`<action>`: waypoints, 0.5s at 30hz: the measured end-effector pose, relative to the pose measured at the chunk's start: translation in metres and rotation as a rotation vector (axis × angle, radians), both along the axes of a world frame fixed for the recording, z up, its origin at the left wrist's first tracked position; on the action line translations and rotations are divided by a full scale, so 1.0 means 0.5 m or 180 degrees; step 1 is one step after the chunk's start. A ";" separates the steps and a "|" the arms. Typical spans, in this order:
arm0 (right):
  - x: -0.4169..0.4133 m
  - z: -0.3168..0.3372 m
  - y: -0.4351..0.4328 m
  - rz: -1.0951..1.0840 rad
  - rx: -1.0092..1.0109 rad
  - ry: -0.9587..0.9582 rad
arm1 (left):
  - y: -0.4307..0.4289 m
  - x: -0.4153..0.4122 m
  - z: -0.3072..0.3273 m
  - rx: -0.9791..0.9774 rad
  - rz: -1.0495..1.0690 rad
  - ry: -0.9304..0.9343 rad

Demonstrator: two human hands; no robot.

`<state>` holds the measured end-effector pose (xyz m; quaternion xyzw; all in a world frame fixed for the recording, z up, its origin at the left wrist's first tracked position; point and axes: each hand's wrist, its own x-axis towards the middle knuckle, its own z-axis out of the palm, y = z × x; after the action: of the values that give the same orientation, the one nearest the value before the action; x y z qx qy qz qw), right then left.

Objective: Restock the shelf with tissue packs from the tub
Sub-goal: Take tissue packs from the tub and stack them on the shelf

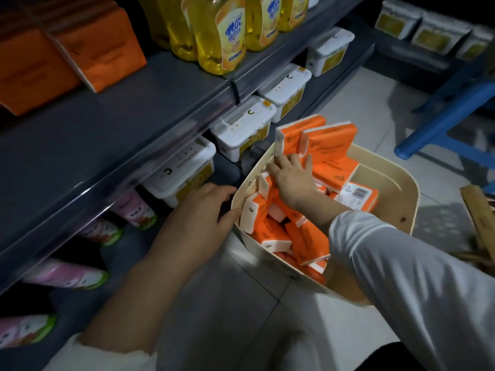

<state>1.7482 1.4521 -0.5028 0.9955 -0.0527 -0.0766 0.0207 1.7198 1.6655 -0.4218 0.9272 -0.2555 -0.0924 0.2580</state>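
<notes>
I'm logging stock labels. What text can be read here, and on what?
"C": on the white box lids.
Yellow bottles: blue label characters, too blurred.
Tissue pack in the tub: barcode and print too small.
Pink packs: print blurred.

1 tub (391, 170); 4 white boxes (243, 127) near, 3 far; 1 blue stool (439, 121).

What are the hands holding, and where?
The left hand grips the tub by its left rim. The right hand rests on the tissue packs inside; whether it grips one cannot be told.
</notes>
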 end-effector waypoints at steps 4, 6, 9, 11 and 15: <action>-0.004 0.057 -0.027 0.0074 0.1317 -0.0399 | -0.010 0.010 -0.022 -0.0179 0.0167 0.0216; -0.025 0.111 -0.030 0.0139 0.2438 -0.0287 | -0.018 0.014 -0.027 -0.0400 0.0263 0.0454; -0.069 0.168 -0.020 0.0504 0.3107 -0.0134 | -0.041 0.012 -0.024 -0.0881 0.0428 0.0723; -0.092 0.176 -0.021 0.0375 0.3543 -0.0056 | -0.054 0.004 -0.020 -0.1034 0.0608 0.0773; -0.104 0.109 -0.095 -0.1341 0.3582 -0.1026 | -0.062 -0.009 -0.026 -0.1054 0.0682 0.0822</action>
<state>1.6960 1.4044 -0.4482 0.8211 -0.2020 0.0562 -0.5309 1.7153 1.6345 -0.4347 0.8745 -0.1321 -0.1392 0.4455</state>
